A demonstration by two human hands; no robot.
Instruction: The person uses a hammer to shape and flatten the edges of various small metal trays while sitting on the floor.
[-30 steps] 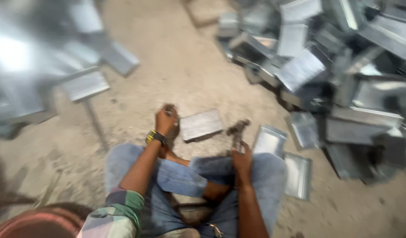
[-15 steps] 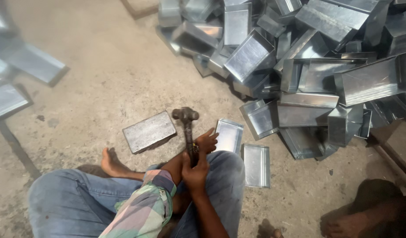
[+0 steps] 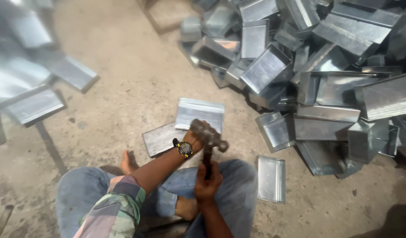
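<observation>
I sit cross-legged on a concrete floor. My right hand grips the handle of a steel-headed hammer raised in front of my knees. My left hand, with a yellow-and-black watch on its wrist, reaches forward and holds the near edge of a shiny folded sheet-metal tray. That tray lies partly over a duller flat metal tray on the floor. The hammer head hides part of my left hand's fingers.
A big heap of several sheet-metal trays fills the upper right. One tray lies by my right knee. More trays and a thin rod lie at the left. My bare foot rests near the dull tray.
My left hand has come forward and now holds a shiny tray over the dull one. The hammer stays in my right hand, its head now near my left hand.
</observation>
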